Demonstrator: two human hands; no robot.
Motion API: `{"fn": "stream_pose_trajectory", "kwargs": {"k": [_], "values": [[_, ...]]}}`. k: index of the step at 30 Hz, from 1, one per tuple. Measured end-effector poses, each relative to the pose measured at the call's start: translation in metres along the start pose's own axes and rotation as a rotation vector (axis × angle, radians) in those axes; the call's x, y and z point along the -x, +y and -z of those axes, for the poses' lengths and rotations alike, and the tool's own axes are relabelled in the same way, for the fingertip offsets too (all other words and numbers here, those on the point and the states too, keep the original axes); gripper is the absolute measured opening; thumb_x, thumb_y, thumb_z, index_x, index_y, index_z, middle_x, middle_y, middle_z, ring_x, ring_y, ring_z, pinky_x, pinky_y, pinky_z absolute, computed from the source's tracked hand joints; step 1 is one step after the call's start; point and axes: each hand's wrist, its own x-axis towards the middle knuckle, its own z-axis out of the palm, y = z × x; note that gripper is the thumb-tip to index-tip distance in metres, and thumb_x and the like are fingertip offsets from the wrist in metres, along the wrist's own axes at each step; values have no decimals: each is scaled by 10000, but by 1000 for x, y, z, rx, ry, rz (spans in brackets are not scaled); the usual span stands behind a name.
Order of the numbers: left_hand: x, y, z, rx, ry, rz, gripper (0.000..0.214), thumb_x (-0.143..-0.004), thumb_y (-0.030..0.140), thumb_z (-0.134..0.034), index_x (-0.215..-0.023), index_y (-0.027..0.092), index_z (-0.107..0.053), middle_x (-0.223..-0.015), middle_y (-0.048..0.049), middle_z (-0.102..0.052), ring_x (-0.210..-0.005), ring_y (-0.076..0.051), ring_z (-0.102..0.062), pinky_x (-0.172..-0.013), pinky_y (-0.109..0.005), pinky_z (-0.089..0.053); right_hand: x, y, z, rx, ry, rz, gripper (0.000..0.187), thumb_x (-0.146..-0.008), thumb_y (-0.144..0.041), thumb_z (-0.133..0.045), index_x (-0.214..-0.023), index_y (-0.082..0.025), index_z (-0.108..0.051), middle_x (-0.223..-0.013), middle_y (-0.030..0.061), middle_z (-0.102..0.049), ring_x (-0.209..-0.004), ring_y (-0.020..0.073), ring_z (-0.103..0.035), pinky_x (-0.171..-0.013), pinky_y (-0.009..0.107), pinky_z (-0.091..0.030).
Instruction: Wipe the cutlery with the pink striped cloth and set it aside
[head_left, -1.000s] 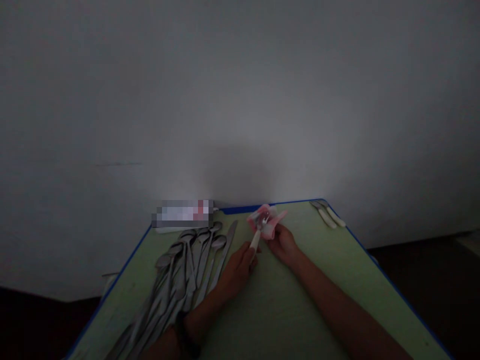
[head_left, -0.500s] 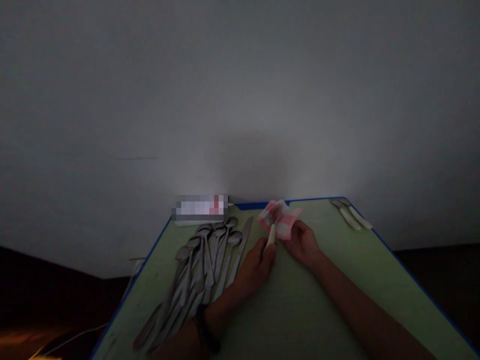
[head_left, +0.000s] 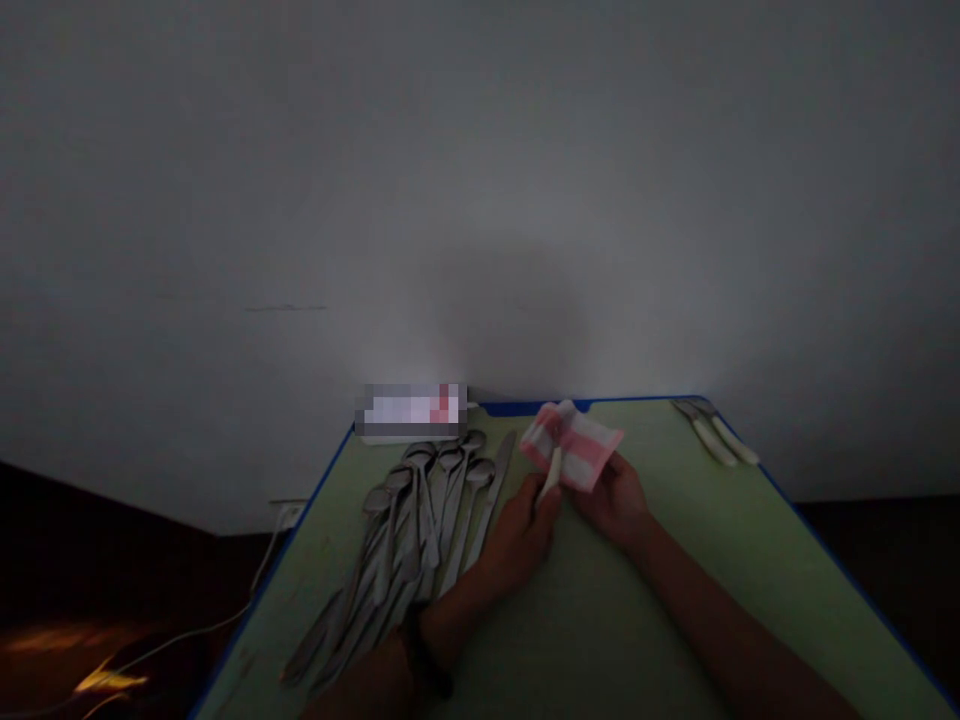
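Note:
Closed around a white handle, my left hand (head_left: 529, 525) holds a piece of cutlery (head_left: 553, 475) pointing away from me. Its metal end lies against the cloth and is mostly covered, so I cannot make out its kind. A pink and white checked cloth (head_left: 589, 455) is pinched in my right hand (head_left: 619, 500), with its upper part spread around that end. Left of my hands lies a loose pile of metal spoons (head_left: 424, 500) and other cutlery. A table knife (head_left: 499, 480) lies at the pile's right side, close to my left hand.
Two white-handled pieces of cutlery (head_left: 716, 435) lie side by side at the table's far right corner. A blurred-out device (head_left: 412, 412) stands at the back left. The green tabletop (head_left: 750, 560) has a blue edge and meets a wall (head_left: 480, 200). A white cable (head_left: 187, 635) hangs at left.
The cloth has opened out wider and now covers more of the cutlery's metal end. Both hands keep their hold. The whole view has shifted slightly.

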Motion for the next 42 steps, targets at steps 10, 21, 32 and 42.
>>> {"fn": "stream_pose_trajectory", "kwargs": {"k": [10, 21, 32, 42], "values": [[0, 0, 2, 152, -106, 111, 445, -893, 538, -309, -715, 186, -516, -478, 48, -412, -406, -88, -365, -414, -217, -282, -13, 10, -4, -58, 65, -39, 233, -780, -311, -456, -857, -178, -631, -798, 38, -702, -855, 212, -642, -792, 374, -512], [-7, -1, 6, 112, -86, 181, 508, -865, 570, -319, -620, 167, -510, -481, 32, -440, -413, -92, -403, -406, -210, -299, -16, 13, -2, -27, -34, -25, 249, -787, -343, -449, -875, -207, -638, -875, 34, -706, -802, 213, -642, -776, 395, -515], [-5, 2, 5, 126, -18, 128, 410, -872, 497, -401, -1122, 174, -438, -556, 85, -437, -421, -77, -397, -400, -176, -320, -5, 2, -14, -70, -69, 41, 279, -824, -373, -460, -937, -187, -634, -953, 26, -700, -885, 178, -636, -852, 342, -497], [-5, 10, 5, -26, -1, 89, 392, -870, 472, -411, -1078, 165, -537, -513, 66, -427, -410, -94, -395, -399, -204, -320, -8, 16, -7, 151, -108, 63, 228, -677, -217, -681, -897, -168, -644, -860, 33, -707, -872, 176, -644, -861, 318, -485]]}}
